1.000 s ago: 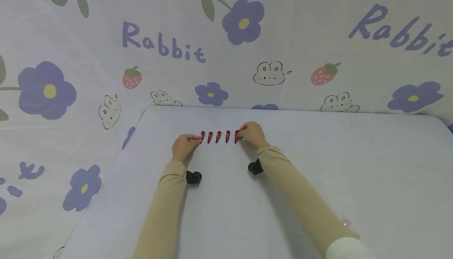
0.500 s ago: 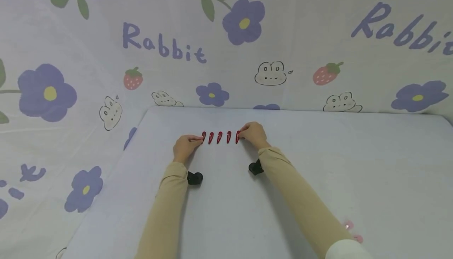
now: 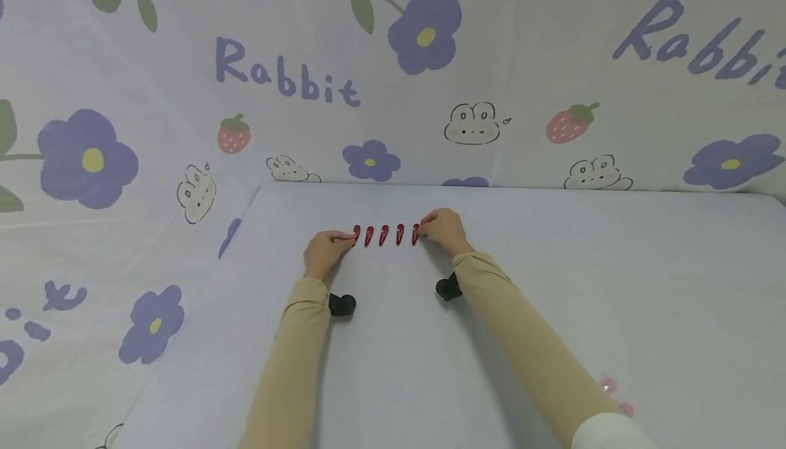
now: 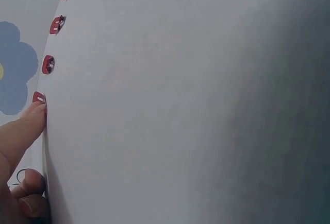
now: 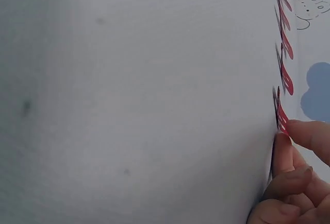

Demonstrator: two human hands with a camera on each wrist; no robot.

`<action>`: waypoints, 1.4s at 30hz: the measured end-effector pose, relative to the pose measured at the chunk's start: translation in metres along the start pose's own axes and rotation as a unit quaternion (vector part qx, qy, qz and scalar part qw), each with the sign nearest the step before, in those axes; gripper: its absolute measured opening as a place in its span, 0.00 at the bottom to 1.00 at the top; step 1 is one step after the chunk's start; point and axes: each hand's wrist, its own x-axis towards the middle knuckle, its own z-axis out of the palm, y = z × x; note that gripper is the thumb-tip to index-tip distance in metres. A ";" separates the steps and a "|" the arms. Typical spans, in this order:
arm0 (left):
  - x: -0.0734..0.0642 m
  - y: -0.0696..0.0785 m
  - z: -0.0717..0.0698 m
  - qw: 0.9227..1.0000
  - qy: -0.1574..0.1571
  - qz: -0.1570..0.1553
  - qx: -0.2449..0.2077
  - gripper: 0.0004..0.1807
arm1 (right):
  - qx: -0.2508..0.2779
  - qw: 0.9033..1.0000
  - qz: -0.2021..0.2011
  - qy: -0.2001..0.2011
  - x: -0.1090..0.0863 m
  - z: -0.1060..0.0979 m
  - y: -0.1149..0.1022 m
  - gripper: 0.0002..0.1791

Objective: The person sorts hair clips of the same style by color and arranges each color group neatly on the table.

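Observation:
Several red teardrop-shaped snap hair clips (image 3: 383, 235) lie in a short, evenly spaced row on the white table (image 3: 393, 367). At the row's left end, the left hand (image 3: 323, 252) pinches the outermost clip (image 4: 38, 97) with its fingertips. The right hand (image 3: 447, 230) pinches the clip at the right end (image 5: 282, 118) between thumb and forefinger, its other fingers curled beneath. Between the hands, the middle clips (image 5: 287, 77) lie untouched. Slots show in the clips' red faces in both wrist views.
Beside the right forearm lie two small pink pieces (image 3: 608, 385). Black wrist cameras (image 3: 342, 305) stick out from both sleeves. A white curtain (image 3: 393, 121) with flowers, strawberries and rabbits hangs behind the table's far edge.

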 end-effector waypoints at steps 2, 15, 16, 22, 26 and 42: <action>0.001 0.001 0.001 1.000 -0.002 -0.001 -0.002 0.12 | 0.010 1.000 0.002 0.003 -0.001 -0.002 0.002 0.10; 0.002 0.005 0.008 1.000 -0.010 0.005 -0.009 0.12 | 0.085 0.994 -0.010 -0.071 -0.009 -0.034 0.021 0.17; 0.002 0.005 0.009 1.000 -0.010 0.005 -0.009 0.12 | 0.085 0.993 -0.013 -0.076 -0.011 -0.038 0.023 0.17; 0.003 0.006 0.012 1.000 -0.008 0.006 -0.006 0.12 | 0.086 0.993 -0.023 -0.079 -0.033 -0.062 0.019 0.19; 0.004 0.006 0.012 1.000 -0.011 0.006 0.001 0.13 | 0.085 0.994 -0.022 -0.069 -0.045 -0.073 0.015 0.20; 0.004 -0.002 0.001 0.999 -0.018 0.016 0.023 0.14 | 0.134 0.981 -0.124 -0.071 -0.134 -0.099 0.018 0.16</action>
